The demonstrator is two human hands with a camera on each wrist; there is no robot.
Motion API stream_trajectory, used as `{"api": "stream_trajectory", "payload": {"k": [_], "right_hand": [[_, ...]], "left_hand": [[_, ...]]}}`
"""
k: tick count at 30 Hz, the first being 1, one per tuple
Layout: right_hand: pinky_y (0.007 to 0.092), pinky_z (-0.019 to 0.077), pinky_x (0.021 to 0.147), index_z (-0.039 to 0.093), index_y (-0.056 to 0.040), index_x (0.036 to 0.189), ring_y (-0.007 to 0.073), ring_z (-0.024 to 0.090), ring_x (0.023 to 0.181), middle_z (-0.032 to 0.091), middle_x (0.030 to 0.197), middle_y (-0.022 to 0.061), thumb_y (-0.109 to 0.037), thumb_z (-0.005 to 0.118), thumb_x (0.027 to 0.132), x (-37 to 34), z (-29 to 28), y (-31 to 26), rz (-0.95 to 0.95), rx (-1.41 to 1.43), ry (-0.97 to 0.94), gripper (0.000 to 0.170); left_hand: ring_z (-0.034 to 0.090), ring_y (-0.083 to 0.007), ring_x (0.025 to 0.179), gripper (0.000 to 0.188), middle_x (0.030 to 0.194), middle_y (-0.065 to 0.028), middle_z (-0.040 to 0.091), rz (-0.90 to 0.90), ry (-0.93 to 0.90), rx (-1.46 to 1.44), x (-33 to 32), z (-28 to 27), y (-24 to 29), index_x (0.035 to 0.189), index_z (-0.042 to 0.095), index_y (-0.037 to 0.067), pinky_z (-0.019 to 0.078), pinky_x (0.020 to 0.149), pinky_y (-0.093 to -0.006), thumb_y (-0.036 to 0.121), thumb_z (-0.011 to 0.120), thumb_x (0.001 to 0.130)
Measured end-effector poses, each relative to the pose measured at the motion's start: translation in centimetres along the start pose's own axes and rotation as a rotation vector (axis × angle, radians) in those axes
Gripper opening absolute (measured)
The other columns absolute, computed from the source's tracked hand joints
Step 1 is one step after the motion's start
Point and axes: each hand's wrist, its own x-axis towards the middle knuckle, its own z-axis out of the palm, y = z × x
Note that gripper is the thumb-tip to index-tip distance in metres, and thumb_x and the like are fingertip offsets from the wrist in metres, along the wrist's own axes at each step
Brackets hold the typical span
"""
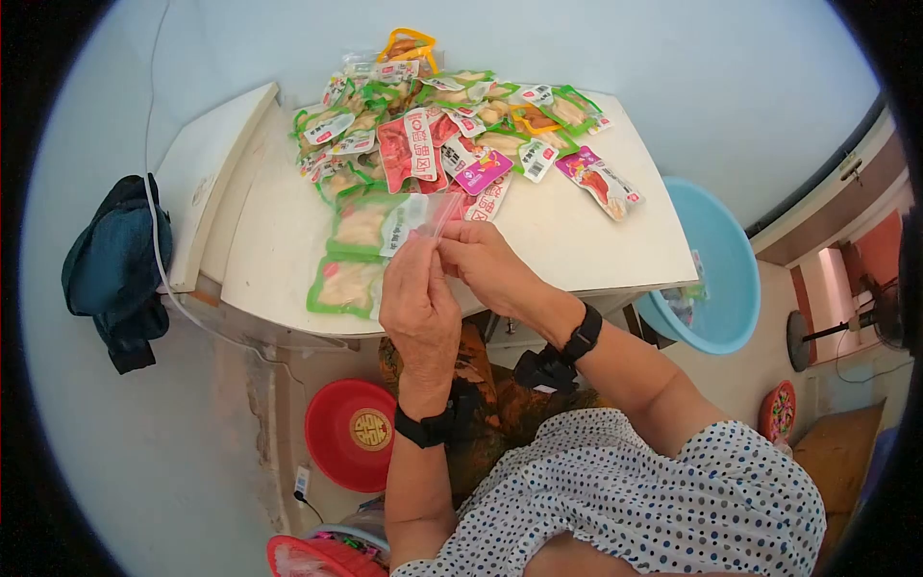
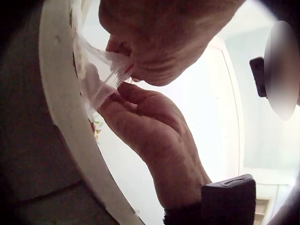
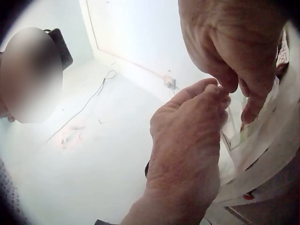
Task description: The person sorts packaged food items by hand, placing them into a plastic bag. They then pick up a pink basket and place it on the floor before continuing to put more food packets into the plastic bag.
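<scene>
1. Plastic film, thin and clear, forms the bag [image 1: 444,210] at the table's [image 1: 596,255] near edge; your left hand [image 1: 421,303] and right hand [image 1: 486,264] both pinch its mouth, fingertips close together.
2. Uneven pulling could tear that film or twist the seal strip [image 2: 123,75], which runs between your hands.
3. One green-edged packet [image 1: 358,228] shows at the film; you cannot tell whether it sits inside the bag or beneath. Another, the lower packet [image 1: 342,287], lies near the near edge, just left of your left hand, where a brush of that hand could sweep it off.
4. Packets overlap in a loose pile [image 1: 413,144] toward the far edge; a tug at one could make others slide.
5. Below the near edge, on the floor, your red basin [image 1: 336,423] shows a gold emblem inside.
6. Past the right corner, a blue basin [image 1: 723,240] holds several packages, too small to identify.
</scene>
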Motion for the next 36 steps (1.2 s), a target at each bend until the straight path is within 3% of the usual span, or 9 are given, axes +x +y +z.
{"api": "stream_trajectory", "payload": {"k": [3,6,11,14,17,24,29,32,36], "right_hand": [[0.0289,0.0533,0.085,0.064,0.0004,0.111,0.0125,0.064,0.097,0.066,0.105,0.0054,-0.012,0.056,0.096,-0.6,-0.5,-0.6,0.003,-0.005,-0.050,0.020],[0.0286,0.0571,0.074,0.063,0.0014,0.110,0.0153,0.068,0.087,0.067,0.100,0.0069,-0.010,0.059,0.094,-1.3,-2.7,-2.4,-0.029,-0.256,0.020,0.020],[0.0266,0.0544,0.051,0.061,0.0060,0.107,0.0175,0.068,0.064,0.067,0.089,0.0110,-0.015,0.064,0.090,-0.7,-8.6,-5.8,-0.190,-0.445,0.379,0.027],[0.0263,0.0509,0.045,0.060,0.0090,0.106,0.0175,0.066,0.059,0.066,0.086,0.0142,-0.020,0.068,0.087,0.2,-11.8,-7.7,-0.126,-0.893,0.589,0.036],[0.0271,0.0470,0.041,0.058,0.0134,0.105,0.0167,0.063,0.054,0.065,0.082,0.0158,-0.023,0.070,0.085,1.6,-13.7,-8.4,-0.008,-1.011,0.574,0.043],[0.0225,0.0383,0.039,0.061,0.0027,0.089,0.0110,0.054,0.052,0.060,0.073,0.0065,-0.016,0.074,0.083,4.5,-15.1,-7.5,0.014,-0.392,0.633,0.024],[0.0202,0.0366,0.040,0.060,-0.0033,0.085,0.0085,0.050,0.052,0.057,0.071,0.0034,-0.006,0.076,0.081,6.0,-14.6,-7.3,0.079,0.076,0.633,0.017],[0.0223,0.0350,0.040,0.056,-0.0058,0.078,0.0101,0.046,0.047,0.052,0.066,0.0029,-0.004,0.074,0.080,6.3,-13.9,-7.7,0.144,0.073,0.620,0.019],[0.0220,0.0334,0.039,0.054,-0.0069,0.073,0.0096,0.046,0.047,0.053,0.067,0.0013,-0.003,0.072,0.082,5.3,-14.2,-8.1,-0.001,-0.066,0.611,0.020]], "left_hand": [[0.065,-0.0363,0.102,0.021,0.105,-0.0190,0.067,-0.002,-0.031,0.004,-0.1,-0.1,0.0,0.108,0.064,-0.002,0.0527,0.086,-0.0420,-0.003,0.062,0.087],[0.062,-0.0372,0.105,0.027,0.110,-0.0194,0.065,0.030,-0.055,0.050,-0.2,-0.4,0.1,0.111,0.063,-0.001,0.0504,0.089,-0.0446,-0.002,0.064,0.084],[0.056,-0.0374,0.108,0.037,0.115,-0.0181,0.061,0.105,-0.119,0.254,-0.5,-0.9,0.5,0.115,0.061,0.000,0.0464,0.092,-0.0435,0.001,0.068,0.079],[0.054,-0.0370,0.104,0.039,0.110,-0.0173,0.058,0.082,-0.174,0.338,-0.7,-1.4,1.6,0.114,0.061,0.000,0.0453,0.087,-0.0443,0.000,0.069,0.076],[0.054,-0.0360,0.096,0.035,0.101,-0.0164,0.056,0.041,-0.185,0.387,-1.1,-1.6,1.9,0.111,0.062,0.001,0.0450,0.081,-0.0455,0.000,0.068,0.076],[0.057,-0.0345,0.077,0.021,0.082,-0.0144,0.056,0.022,-0.136,0.362,-1.3,-1.7,1.2,0.102,0.064,0.001,0.0466,0.063,-0.0435,-0.001,0.066,0.081],[0.058,-0.0337,0.070,0.016,0.077,-0.0139,0.056,0.024,-0.118,0.345,-1.2,-1.6,1.3,0.098,0.065,0.001,0.0465,0.060,-0.0426,0.000,0.067,0.082],[0.058,-0.0327,0.068,0.014,0.075,-0.0135,0.056,0.023,-0.114,0.337,-1.2,-1.5,1.4,0.096,0.066,0.001,0.0465,0.059,-0.0417,-0.001,0.067,0.082],[0.058,-0.0309,0.065,0.013,0.073,-0.0128,0.056,0.013,-0.085,0.312,-1.2,-1.4,1.2,0.095,0.066,0.001,0.0467,0.058,-0.0402,-0.001,0.067,0.082]]}}
